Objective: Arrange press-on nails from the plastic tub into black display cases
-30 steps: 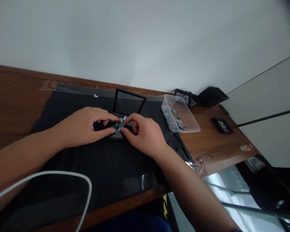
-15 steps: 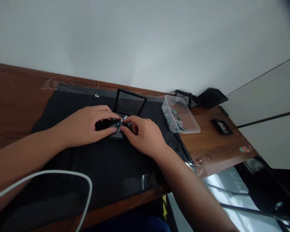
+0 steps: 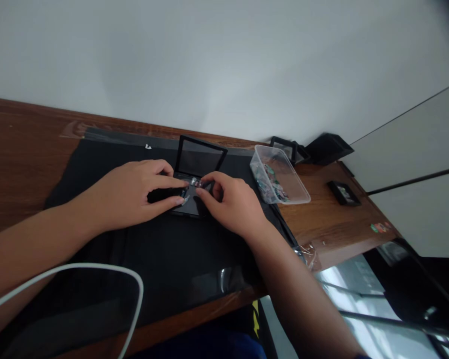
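A black hinged display frame [image 3: 201, 155] stands open on the dark mat, its clear-windowed lid tilted up at the back. Over its lower half, my left hand [image 3: 140, 192] has thumb and index finger bent around a small, shiny bluish piece [image 3: 186, 198]. My right hand [image 3: 232, 202] pinches at a small silvery-reddish piece [image 3: 196, 183] near the hinge side. Both pieces are too small and partly covered to name. Between the two hands, the dark inner surface of the frame shows.
At the right, a clear plastic tub [image 3: 291, 182] holds several colourful small wrapped pieces. Black frames [image 3: 284, 147] stand behind it, and another black frame [image 3: 344, 193] lies further right. A white cable [image 3: 97, 266] crosses the lower left. A white scrap [image 3: 148, 146] lies on the mat.
My hands have drawn apart: the right hand has shifted slightly right and away from the left. The small shiny pieces now lie spread apart rather than bunched between the fingertips.
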Action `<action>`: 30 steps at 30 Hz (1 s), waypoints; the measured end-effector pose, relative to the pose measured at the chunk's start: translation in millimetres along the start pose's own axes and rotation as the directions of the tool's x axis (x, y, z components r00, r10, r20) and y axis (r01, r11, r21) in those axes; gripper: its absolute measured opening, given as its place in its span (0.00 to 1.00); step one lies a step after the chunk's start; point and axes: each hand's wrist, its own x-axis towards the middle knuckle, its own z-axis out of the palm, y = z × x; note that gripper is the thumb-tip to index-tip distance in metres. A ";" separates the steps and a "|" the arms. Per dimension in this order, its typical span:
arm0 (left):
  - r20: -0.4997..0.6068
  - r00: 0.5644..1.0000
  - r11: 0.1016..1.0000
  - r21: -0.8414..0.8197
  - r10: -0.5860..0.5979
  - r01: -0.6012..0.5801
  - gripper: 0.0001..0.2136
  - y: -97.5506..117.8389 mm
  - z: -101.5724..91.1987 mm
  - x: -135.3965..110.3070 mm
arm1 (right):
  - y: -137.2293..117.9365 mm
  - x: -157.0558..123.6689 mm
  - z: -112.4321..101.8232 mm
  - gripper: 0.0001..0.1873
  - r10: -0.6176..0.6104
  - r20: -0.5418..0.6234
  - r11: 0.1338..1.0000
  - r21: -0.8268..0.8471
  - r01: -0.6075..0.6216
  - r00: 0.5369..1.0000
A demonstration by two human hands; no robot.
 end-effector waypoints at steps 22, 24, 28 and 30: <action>0.027 1.000 1.000 0.018 -0.012 0.012 0.29 -5.7 4.0 -1.9 | 0.6 -1.9 4.2 0.18 -0.057 -0.050 0.998 -0.012 0.057 0.997; 0.035 0.999 1.000 0.008 -0.010 0.010 0.29 -4.8 3.5 -1.7 | 0.1 -2.6 6.6 0.23 -0.063 -0.075 0.998 0.010 0.063 0.995; 0.030 0.999 0.999 -0.016 -0.039 0.040 0.33 -3.8 2.9 -2.1 | -3.3 -3.9 11.2 0.20 -0.068 -0.075 0.997 0.042 0.071 0.995; 0.028 0.998 0.998 -0.022 -0.053 0.054 0.35 -3.8 2.9 -2.6 | -5.6 -4.5 12.8 0.17 -0.065 -0.079 0.997 0.022 0.067 0.995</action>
